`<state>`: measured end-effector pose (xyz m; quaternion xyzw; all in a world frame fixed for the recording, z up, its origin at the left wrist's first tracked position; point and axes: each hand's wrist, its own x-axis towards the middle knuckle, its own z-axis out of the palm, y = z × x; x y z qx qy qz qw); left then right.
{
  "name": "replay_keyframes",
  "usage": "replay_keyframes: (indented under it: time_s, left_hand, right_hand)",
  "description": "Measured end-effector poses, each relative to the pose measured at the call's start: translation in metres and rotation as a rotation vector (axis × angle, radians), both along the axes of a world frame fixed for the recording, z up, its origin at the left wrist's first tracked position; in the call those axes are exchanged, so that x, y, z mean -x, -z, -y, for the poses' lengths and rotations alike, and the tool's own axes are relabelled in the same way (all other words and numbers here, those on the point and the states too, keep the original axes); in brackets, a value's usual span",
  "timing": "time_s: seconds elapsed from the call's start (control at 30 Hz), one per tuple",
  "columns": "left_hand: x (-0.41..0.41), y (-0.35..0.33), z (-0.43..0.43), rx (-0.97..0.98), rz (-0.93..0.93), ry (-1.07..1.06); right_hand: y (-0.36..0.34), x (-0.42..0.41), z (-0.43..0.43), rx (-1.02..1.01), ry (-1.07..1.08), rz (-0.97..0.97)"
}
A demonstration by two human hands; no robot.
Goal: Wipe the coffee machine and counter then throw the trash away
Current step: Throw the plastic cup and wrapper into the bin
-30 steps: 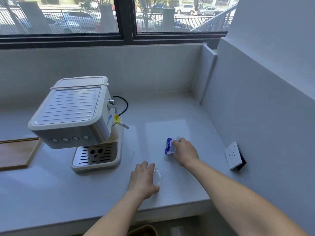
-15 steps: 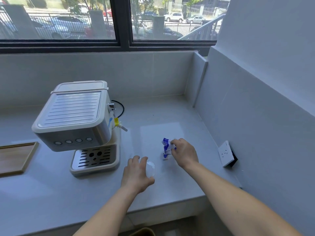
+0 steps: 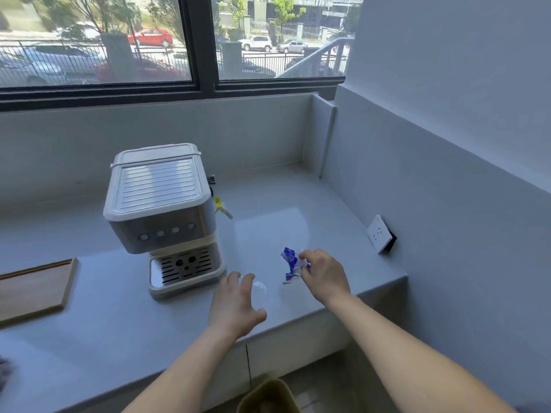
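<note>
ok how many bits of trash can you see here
2. A clear plastic lid held in the left hand near the front edge of the counter, and a crumpled blue wrapper pinched by the right hand right of it. More may be hidden behind the coffee machine.

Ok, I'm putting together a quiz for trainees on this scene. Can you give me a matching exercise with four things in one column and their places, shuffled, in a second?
Things:
1. blue wrapper
2. clear plastic piece
3. wooden tray
4. tan bin

Places:
A. on the counter, left of the coffee machine
B. below the counter's front edge
C. pinched in the right hand
D. held in the left hand

Pairs: 1-C, 2-D, 3-A, 4-B
</note>
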<state>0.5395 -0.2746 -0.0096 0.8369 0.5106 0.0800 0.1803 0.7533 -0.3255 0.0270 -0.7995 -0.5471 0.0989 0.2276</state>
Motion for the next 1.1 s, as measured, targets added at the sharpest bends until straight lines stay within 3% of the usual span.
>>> replay_keyframes:
  time_s: [0.3, 0.53, 0.9, 1.1]
  left_hand:
    - [0.028, 0.019, 0.074, -0.022, 0.073, 0.090]
    - [0.037, 0.050, 0.120, 0.036, 0.028, 0.023]
    - [0.047, 0.104, 0.171, 0.178, -0.055, -0.086]
    - [0.064, 0.165, 0.174, 0.246, -0.129, -0.071]
  right_hand:
    - [0.017, 0.045, 0.094, -0.085, -0.005, -0.022]
    - [0.052, 0.038, 0.139, -0.062, -0.034, -0.084]
    - [0.117, 0.041, 0.186, 0.101, -0.059, -0.170]
    - [0.190, 0.063, 0.199, 0.227, -0.013, -0.198]
